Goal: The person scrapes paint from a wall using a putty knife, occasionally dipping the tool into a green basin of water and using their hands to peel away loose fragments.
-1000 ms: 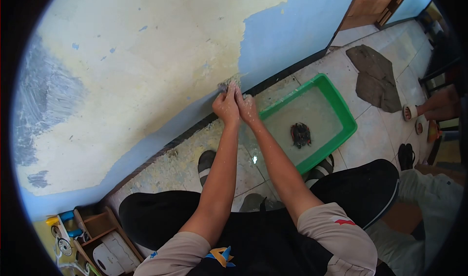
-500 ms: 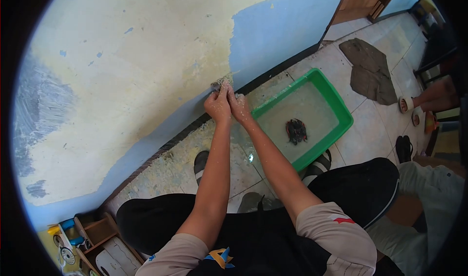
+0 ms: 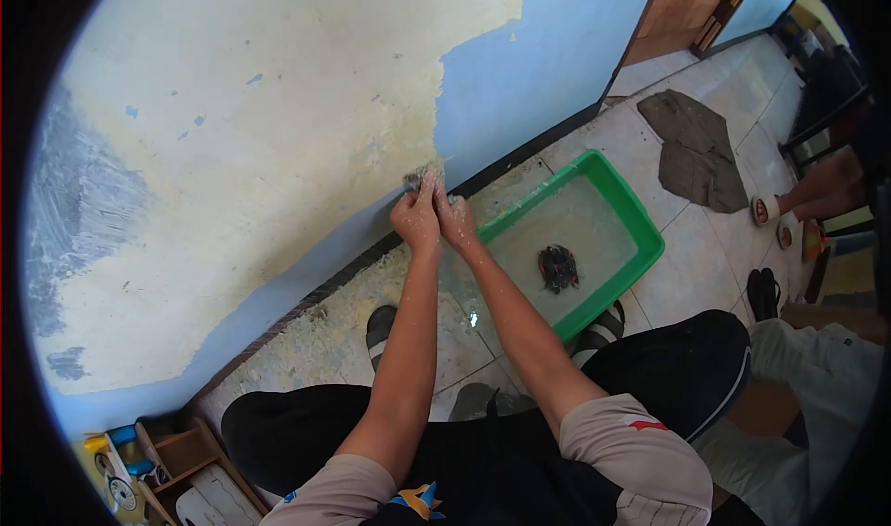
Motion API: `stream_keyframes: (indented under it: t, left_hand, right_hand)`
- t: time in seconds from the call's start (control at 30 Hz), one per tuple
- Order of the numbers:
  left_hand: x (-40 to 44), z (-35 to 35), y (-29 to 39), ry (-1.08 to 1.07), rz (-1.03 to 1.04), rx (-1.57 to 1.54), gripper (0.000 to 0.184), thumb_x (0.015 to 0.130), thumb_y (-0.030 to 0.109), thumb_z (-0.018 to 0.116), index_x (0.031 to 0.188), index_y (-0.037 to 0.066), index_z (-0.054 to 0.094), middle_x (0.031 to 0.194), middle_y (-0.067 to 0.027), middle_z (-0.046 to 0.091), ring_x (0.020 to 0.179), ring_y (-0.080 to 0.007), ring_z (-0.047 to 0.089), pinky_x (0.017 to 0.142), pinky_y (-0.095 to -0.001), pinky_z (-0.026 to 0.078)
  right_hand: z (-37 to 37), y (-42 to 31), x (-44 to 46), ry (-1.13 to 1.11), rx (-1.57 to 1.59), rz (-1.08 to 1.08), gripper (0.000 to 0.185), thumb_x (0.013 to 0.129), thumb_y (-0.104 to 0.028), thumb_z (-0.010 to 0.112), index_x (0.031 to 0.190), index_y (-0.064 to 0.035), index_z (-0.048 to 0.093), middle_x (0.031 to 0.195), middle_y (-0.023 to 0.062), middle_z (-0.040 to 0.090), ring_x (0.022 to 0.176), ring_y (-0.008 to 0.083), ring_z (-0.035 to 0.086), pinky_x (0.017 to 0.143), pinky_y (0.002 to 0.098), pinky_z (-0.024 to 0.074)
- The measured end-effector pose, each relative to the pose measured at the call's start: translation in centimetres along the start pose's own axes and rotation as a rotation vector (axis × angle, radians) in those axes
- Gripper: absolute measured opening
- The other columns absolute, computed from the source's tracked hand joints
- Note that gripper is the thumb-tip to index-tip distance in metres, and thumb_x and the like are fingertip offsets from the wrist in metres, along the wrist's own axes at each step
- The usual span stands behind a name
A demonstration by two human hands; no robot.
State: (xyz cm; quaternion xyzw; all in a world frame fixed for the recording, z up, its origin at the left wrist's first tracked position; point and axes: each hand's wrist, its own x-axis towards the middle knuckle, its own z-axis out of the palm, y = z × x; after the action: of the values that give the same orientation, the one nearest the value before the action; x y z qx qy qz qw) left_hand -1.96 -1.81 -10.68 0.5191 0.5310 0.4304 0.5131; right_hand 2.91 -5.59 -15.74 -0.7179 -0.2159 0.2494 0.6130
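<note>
My left hand and my right hand are pressed together low against the wall, fingers closed around a paint scraper. Only a bit of its greyish edge shows; the fingers hide the rest. Crumbs of wet paint cling to the tool and to both hands. Around them the wall is bared to a pale yellow layer, with blue paint to the right and along the bottom. Right of my hands stands a green basin of cloudy water, with a dark bundled object in it.
Paint flakes litter the tiles along the dark skirting. A brown cloth lies beyond the basin. Another person's legs and black sandals are at the right. A wooden shelf unit stands at lower left.
The view has shifted slightly, so the wall and basin sit a little lower. Both hands stay together on the scraper at nearly the same spot on the wall.
</note>
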Motion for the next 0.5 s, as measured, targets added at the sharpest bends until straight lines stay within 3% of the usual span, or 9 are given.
stream_keyframes:
  t: [0.17,0.5]
  left_hand:
    - [-0.3,0.6,1.6,-0.021,-0.015,-0.225,0.045,0.081,0.030,0.083,0.060,-0.004,0.062,0.059,-0.0027,0.060,0.058,-0.0084,0.048,0.057,-0.0305,0.044]
    - [0.0,-0.3,-2.5,0.023,-0.066,-0.039,0.044,0.078,0.036,0.085,0.065,-0.003,0.068,0.064,-0.0071,0.066,0.061,-0.0121,0.055,0.062,-0.0320,0.047]
  right_hand:
    - [-1.1,-2.6,0.4,-0.061,0.074,-0.016,0.076,0.094,-0.061,0.054,0.076,0.0121,0.064,0.062,0.0295,0.061,0.066,0.0390,0.069,0.058,0.0479,0.0480]
    - [0.3,1.0,-1.3,0.012,-0.009,0.124,0.082,0.093,-0.067,0.049,0.074,0.0114,0.064,0.062,0.0280,0.062,0.068,0.0369,0.069,0.066,0.0482,0.0493]
